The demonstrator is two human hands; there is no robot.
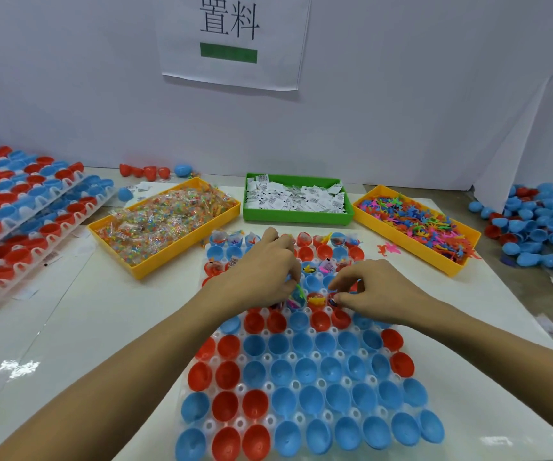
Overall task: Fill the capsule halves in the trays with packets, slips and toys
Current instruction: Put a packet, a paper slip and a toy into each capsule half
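A clear tray (316, 356) in front of me holds rows of red and blue capsule halves (308, 399). Far rows contain packets, slips and small toys; near rows hold nothing. My left hand (262, 271) hovers over the middle rows with fingers curled around several small colourful toys (296, 294), a green one sticking out. My right hand (378, 287) pinches a small dark toy (334, 301) at a red half. A yellow bin of candy packets (165, 221), a green bin of paper slips (296, 197) and a yellow bin of toys (414, 224) stand behind the tray.
Stacked trays of capsule halves (22, 207) lie at the left. A heap of loose blue and red halves (541, 224) sits at the right. A few loose halves (150, 171) rest by the white wall. Two stray toys (389, 249) lie on the mat.
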